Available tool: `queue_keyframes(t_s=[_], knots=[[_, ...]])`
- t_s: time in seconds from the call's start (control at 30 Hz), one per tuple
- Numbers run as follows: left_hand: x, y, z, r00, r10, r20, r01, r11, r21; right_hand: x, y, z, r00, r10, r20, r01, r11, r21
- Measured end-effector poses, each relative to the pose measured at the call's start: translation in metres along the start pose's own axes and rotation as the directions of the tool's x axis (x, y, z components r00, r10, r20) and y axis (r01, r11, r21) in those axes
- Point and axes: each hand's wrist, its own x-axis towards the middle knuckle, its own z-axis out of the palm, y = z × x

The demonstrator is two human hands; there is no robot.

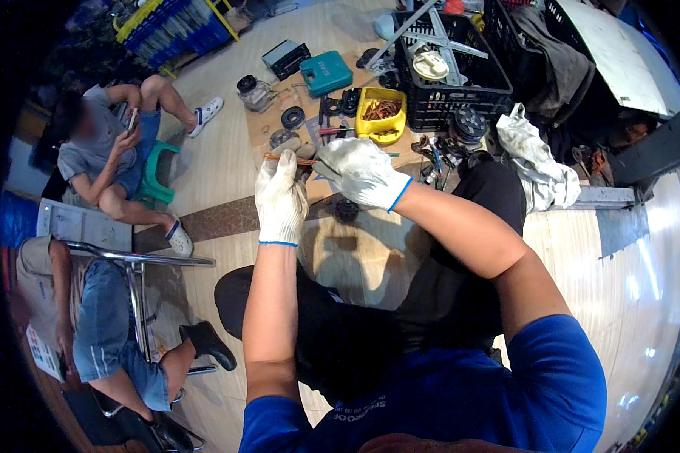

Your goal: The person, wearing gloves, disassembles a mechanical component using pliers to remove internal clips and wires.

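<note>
A thin bundle of copper wire (298,160) stretches level between my two gloved hands, above the cardboard on the floor. My left hand (281,198), in a white knit glove with a blue cuff, is closed on it with the thumb up. Gloved the same way, my right hand (364,175) has its fingers closed at the wire's right end. A dark strip shows by its fingertips; I cannot make out what it is. Just beyond stands a yellow container (392,133) with reddish-brown wire scraps (381,109) inside.
Dark round parts (292,117), a teal case (326,72) and a glass jar (255,93) lie beyond. A black crate (461,94) holds metal pieces. White cloth (535,162) lies at right. Two people sit at left, one on a green stool (159,175), near a chrome-framed chair (140,257).
</note>
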Motion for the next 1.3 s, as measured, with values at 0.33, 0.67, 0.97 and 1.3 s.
queue_keyframes(t_s=[0.33,0.67,0.97,1.3], knots=[[0.006,0.006,-0.007,0.989,-0.006,0.147,0.005,1.0,0.005,0.003,0.004,-0.008,0.933,0.096,0.345,-0.285,0.785,0.551],[0.005,0.006,-0.01,0.972,-0.07,0.222,0.063,0.997,0.037,0.002,0.009,-0.004,0.957,0.044,0.288,-0.16,0.906,0.392],[0.006,0.023,-0.008,0.995,0.044,0.087,-0.056,0.988,0.144,-0.001,0.013,-0.001,0.974,-0.036,0.224,0.007,0.992,0.13],[0.01,0.017,-0.026,0.965,0.14,0.221,-0.185,0.962,0.199,-0.001,0.004,-0.006,0.97,-0.068,0.235,-0.001,0.96,0.281]])
